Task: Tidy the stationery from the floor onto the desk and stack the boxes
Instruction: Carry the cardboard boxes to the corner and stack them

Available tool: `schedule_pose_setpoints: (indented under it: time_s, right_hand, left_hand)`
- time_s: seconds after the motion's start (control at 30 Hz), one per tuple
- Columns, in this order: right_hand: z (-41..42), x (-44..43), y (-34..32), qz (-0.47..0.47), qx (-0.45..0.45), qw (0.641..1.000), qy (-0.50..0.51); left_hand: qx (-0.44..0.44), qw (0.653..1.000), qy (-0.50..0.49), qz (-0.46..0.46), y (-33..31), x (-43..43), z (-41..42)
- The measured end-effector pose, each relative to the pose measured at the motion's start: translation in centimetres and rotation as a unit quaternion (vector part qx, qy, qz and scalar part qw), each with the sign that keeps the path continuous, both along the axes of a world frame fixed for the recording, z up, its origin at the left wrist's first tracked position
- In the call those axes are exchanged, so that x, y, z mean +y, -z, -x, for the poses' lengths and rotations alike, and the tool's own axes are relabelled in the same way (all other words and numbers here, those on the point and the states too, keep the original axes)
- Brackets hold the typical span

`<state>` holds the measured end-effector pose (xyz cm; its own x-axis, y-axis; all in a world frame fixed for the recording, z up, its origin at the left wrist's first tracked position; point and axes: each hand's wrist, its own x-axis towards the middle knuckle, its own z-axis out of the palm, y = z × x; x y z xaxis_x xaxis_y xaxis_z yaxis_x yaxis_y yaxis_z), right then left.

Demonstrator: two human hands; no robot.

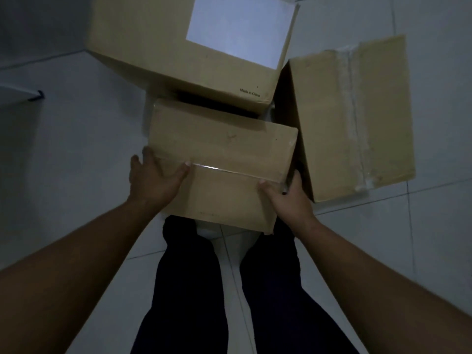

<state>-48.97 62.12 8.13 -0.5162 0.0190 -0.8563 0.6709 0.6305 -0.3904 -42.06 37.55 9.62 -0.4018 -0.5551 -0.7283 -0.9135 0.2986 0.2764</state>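
A small brown cardboard box point(224, 149), taped across its top, sits just in front of my legs. My left hand point(153, 177) grips its left side with the thumb on top. My right hand point(288, 195) grips its right side, thumb on the top face too. Behind it stands a larger cardboard box point(163, 47) with a white label point(237, 26) on top. A third, taped cardboard box point(350, 118) lies on the floor to the right, close beside my right hand. No stationery shows in this view.
The floor point(76, 149) is pale tile. A white desk corner with a dark foot or bracket point(35, 95) shows at the left edge. My dark trouser legs point(229, 290) fill the bottom middle.
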Motion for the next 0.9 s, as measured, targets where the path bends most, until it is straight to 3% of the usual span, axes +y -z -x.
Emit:
schedule_pose_setpoints:
  time_s: [0.17,0.37,0.53,0.9]
  right_hand:
    - [0.4,0.0,0.7,0.040,-0.044,0.996,0.069]
    - [-0.6,0.6,-4.1,0.032,-0.073,0.994,0.068]
    - [-1.1,0.5,-12.5,0.005,-0.050,0.998,0.026]
    - [1.5,-0.1,-35.6,0.004,0.033,0.991,-0.130]
  left_hand:
    - [-0.025,0.992,-0.085,-0.088,0.6,-1.3,0.2]
    - [-0.018,0.995,-0.073,-0.073,-4.5,-1.7,-1.1]
    - [-0.017,0.993,-0.098,-0.058,-13.7,-0.8,-3.2]
    - [0.087,0.967,-0.238,-0.023,-35.5,4.7,-10.8]
